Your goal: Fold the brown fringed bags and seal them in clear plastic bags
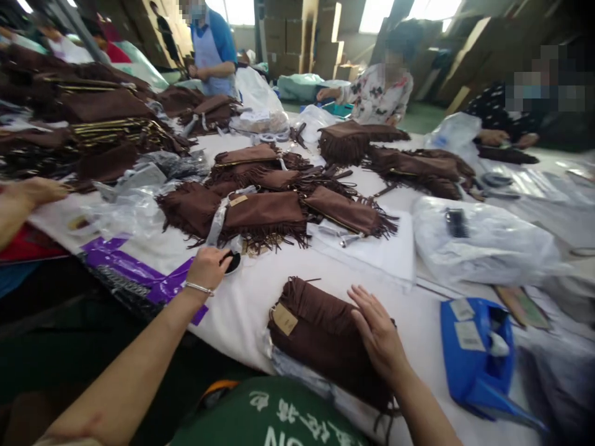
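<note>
- My right hand [379,331] lies open on a brown bag [320,325], seemingly tagged.
- My left hand [208,271] touches a black thing [234,262]; grip unclear.
- Other bags [264,214] lie unwrapped.

The right hand [379,334] hides part of the right end of the brown bag [316,337] beneath it, and the print on the bag's tag [284,318] and on the labels [469,335] of the blue dispenser [454,365] is too small to read. At the left hand [207,271], the fingertips are partly lost against a small dark round thing [233,262], so what it is cannot be told. The bottom edge cuts off the lettering [283,437] on the green clothing [223,412], and the left edge cuts off another person's arm [13,204] and the heap of brown bags [106,105].
</note>
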A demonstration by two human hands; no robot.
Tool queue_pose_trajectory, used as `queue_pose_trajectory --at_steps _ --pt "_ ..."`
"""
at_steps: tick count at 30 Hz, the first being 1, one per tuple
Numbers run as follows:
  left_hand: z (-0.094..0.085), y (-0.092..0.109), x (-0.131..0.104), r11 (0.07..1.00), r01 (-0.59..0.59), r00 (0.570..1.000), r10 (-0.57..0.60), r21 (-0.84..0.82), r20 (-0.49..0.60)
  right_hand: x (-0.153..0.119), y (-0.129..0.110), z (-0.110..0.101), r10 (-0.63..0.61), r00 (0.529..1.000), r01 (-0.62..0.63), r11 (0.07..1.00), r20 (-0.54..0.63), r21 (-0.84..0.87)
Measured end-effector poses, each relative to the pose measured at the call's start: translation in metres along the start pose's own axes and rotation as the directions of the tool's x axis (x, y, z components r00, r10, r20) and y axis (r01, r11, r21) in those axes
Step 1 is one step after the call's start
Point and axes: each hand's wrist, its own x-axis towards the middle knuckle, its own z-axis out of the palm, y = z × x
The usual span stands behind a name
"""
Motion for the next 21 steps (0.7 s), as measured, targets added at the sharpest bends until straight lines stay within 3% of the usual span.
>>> queue_pose_trajectory --at_steps 2,5,7,9,12,14,17,18,21 --pt "0.011 -0.016 0.013 0.991 -0.038 0.997 0.029 0.127 0.075 0.001 0.008 0.001 0.065 0.998 -0.063 0.996 0.026 -0.068" --pt "0.016 -0.026 0.024 0.968 -0.098 0.986 0.063 0.231 0.156 -0.004 0.008 0.017 0.000 0.981 0.027 0.990 0.196 -0.136" --pt "0.009 -0.020 0.029 0.966 -0.110 0.983 0.072 0.234 0.167 -0.008 0.004 0.026 -0.041 0.973 0.080 0.983 0.226 -0.166" --pt "-0.001 0.002 0.032 0.975 -0.126 0.990 0.112 0.184 0.085 -0.011 0.001 0.030 -0.040 0.976 0.082 0.978 0.214 -0.193" --pt "-0.005 0.070 0.038 0.961 -0.277 0.955 0.275 -0.003 -0.108 -0.012 0.000 0.028 -0.016 0.976 0.063 0.976 0.216 -0.210" --pt "0.009 0.130 0.047 0.871 -0.445 0.894 0.445 -0.211 -0.050 -0.011 0.001 0.026 -0.003 0.977 0.047 0.978 0.215 -0.202" --pt "0.057 0.217 0.075 0.764 -0.497 0.793 0.592 -0.411 0.141 -0.009 0.001 0.023 0.019 0.979 0.017 0.985 0.205 -0.172" --pt "0.076 0.241 0.087 0.782 -0.459 0.780 0.582 -0.421 0.230 -0.009 0.001 0.023 0.026 0.979 0.007 0.987 0.202 -0.162" --pt "0.129 0.291 0.124 0.826 -0.415 0.782 0.538 -0.381 0.315 -0.009 0.001 0.022 0.040 0.979 -0.011 0.990 0.202 -0.142"
